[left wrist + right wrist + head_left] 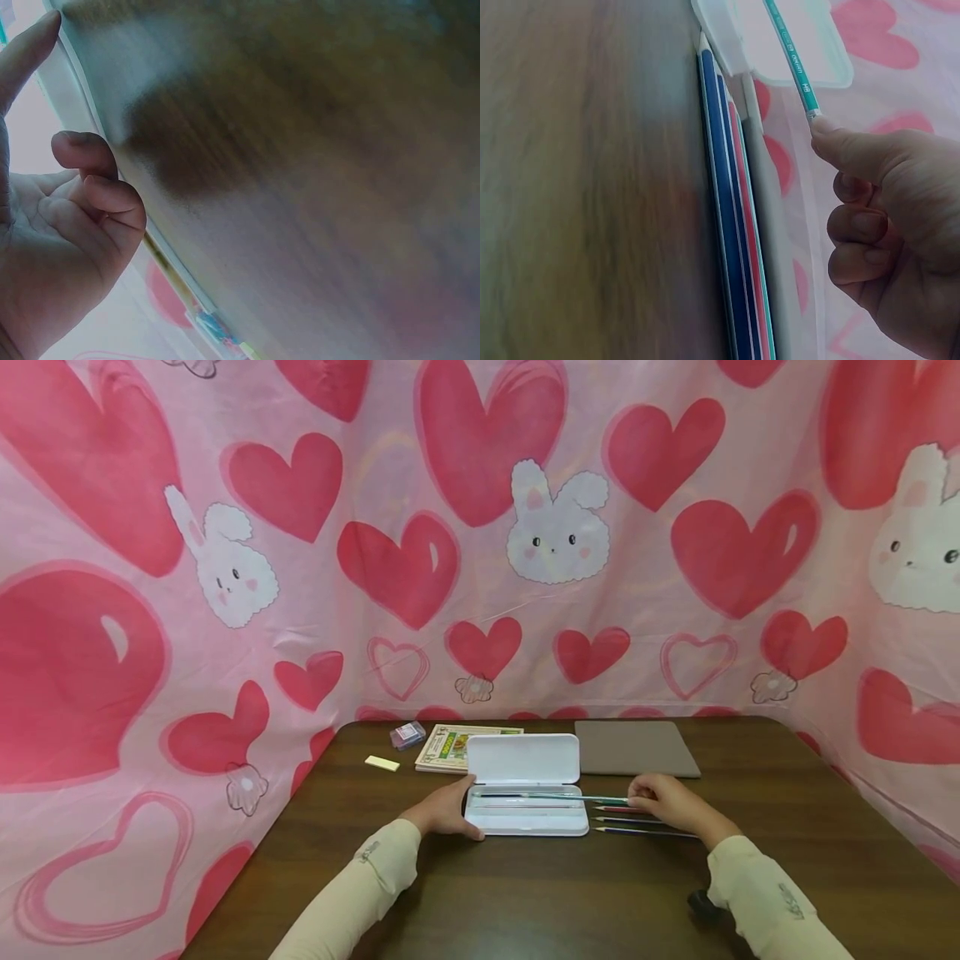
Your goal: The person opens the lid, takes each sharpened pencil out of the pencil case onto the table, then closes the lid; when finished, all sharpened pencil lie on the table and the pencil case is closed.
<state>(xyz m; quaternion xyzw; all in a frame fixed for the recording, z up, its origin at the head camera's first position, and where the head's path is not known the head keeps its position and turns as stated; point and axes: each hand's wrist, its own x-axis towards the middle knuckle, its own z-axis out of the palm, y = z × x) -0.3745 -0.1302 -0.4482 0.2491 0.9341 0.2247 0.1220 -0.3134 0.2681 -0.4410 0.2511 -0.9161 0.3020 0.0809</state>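
Fingers [832, 142] of the right hand [671, 806] pinch the end of a teal pencil [555, 796], its tip lying across the open white pencil case [525, 810]. Left hand [446, 810], fingers loosely curled, touches the case's left edge. Three pencils [637, 821] lie on the surface [525, 893] beneath the right fingers.

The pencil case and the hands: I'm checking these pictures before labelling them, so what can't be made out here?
- Case: head view too small to tell what lies in its tray.
- Book: cover print too small; case lid hides its right part.
- Left hand: left wrist view blurred, so contact with the case is unclear.
- Right hand: its grip on the green pencil is unclear; only a fingertip touches the end.
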